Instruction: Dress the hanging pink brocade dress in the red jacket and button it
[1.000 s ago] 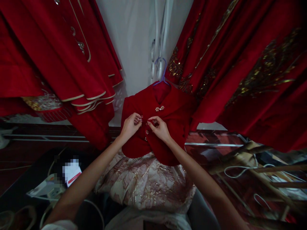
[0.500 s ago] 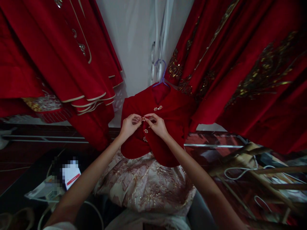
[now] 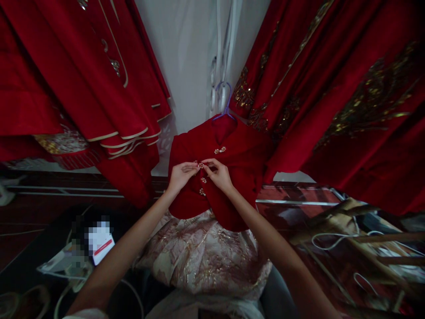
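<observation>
A red jacket point(image 3: 189, 146) hangs in front of me on a thin purple hanger point(image 3: 229, 99). Jewelled flower-shaped clasps run down its front, one fastened clasp point(image 3: 220, 150) near the collar and others lower down. My left hand point(image 3: 181, 177) and my right hand point(image 3: 219, 175) meet at the front opening. Both pinch the two sides of a flower-shaped clasp point(image 3: 200, 165), partly hidden by the fingertips. Below the hands, another clasp point(image 3: 203, 180) and the lowest clasp point(image 3: 202, 192) show. Whether the pinched clasp is hooked together I cannot make out.
Red garments point(image 3: 126, 106) hang at left, and gold-embroidered red garments point(image 3: 332, 97) at right. A pale floral brocade cloth point(image 3: 206, 252) covers my lap. A lit phone point(image 3: 103, 248) lies at lower left. A wooden frame point(image 3: 365, 248) with white cables stands at right.
The fingers of my left hand have straightened and lie flatter toward the clasp. My right hand keeps nearly the same pinch. The view has shifted slightly.
</observation>
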A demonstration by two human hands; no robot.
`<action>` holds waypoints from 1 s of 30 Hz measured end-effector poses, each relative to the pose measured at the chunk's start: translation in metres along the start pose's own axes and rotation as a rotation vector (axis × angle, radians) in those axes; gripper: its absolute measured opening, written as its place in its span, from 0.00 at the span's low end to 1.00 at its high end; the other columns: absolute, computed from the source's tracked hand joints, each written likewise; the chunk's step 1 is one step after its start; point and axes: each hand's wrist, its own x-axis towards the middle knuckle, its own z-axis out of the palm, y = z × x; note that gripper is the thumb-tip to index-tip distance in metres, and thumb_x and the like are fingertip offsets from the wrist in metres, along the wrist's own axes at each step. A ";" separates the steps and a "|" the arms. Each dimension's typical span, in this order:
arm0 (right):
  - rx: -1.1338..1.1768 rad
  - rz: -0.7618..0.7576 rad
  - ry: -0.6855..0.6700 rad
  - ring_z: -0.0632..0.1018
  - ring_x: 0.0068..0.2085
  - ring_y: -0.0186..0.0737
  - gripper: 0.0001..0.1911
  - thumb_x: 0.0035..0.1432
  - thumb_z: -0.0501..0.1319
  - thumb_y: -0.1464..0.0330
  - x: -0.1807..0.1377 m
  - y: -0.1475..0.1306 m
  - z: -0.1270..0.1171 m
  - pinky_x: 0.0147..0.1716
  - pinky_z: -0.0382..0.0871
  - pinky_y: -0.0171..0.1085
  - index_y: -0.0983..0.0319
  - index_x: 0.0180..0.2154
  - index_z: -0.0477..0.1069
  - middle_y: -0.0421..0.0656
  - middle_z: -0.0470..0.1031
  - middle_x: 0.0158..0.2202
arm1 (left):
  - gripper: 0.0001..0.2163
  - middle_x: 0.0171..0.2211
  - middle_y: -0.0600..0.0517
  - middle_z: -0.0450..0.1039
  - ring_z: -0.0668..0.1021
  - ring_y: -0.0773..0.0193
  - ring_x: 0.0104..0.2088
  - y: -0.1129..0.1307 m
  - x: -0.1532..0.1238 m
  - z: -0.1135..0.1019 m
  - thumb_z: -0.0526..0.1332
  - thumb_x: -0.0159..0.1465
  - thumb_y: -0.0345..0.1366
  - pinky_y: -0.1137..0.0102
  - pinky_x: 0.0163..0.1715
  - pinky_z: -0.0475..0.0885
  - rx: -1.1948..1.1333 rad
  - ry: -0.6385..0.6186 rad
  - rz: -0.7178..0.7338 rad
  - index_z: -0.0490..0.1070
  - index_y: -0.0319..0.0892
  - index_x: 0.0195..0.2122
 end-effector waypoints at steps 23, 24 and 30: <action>0.002 0.029 0.011 0.78 0.37 0.36 0.09 0.58 0.60 0.62 0.000 0.007 -0.001 0.37 0.72 0.34 0.58 0.39 0.74 0.40 0.79 0.40 | 0.11 0.30 0.47 0.80 0.81 0.62 0.31 -0.012 0.020 -0.007 0.70 0.47 0.36 0.64 0.40 0.77 0.270 -0.065 0.112 0.77 0.37 0.31; 0.002 0.029 0.010 0.78 0.38 0.36 0.09 0.59 0.60 0.62 0.000 0.007 0.000 0.36 0.72 0.34 0.58 0.39 0.74 0.40 0.79 0.40 | 0.10 0.30 0.47 0.80 0.81 0.62 0.31 -0.010 0.020 -0.009 0.69 0.49 0.36 0.64 0.39 0.77 0.316 -0.085 0.130 0.78 0.37 0.31; -0.051 0.024 0.029 0.77 0.36 0.36 0.09 0.57 0.61 0.63 0.004 0.005 0.003 0.34 0.72 0.34 0.58 0.40 0.71 0.41 0.78 0.38 | 0.07 0.34 0.49 0.74 0.77 0.67 0.30 0.004 0.021 -0.010 0.66 0.55 0.37 0.71 0.32 0.75 0.597 -0.151 0.301 0.76 0.41 0.34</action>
